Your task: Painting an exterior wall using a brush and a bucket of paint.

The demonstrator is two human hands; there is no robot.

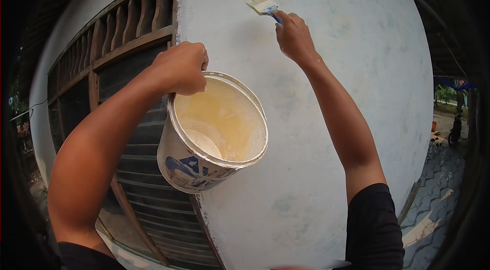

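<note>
My left hand (185, 68) is closed on the rim of a white plastic bucket (178, 160), which hangs tilted so that its inside faces me. Pale, whitish liquid lies low in the bucket, and yellowish residue coats its inner wall. Higher and to the right, my right hand (296, 37) grips the blue handle of a paintbrush (264, 5). The brush's broad bristles, coated whitish, point up and left near the pale wall (316, 116). From this view I cannot tell whether the bristles touch it.
Left of the bucket is a wooden-framed louvre window (163, 188) with carved slats (118, 27) above it. Bluish-grey patches mottle the wall. At far right, past the wall's edge, grey paving (429, 229) and a parked motorbike (455, 129) show.
</note>
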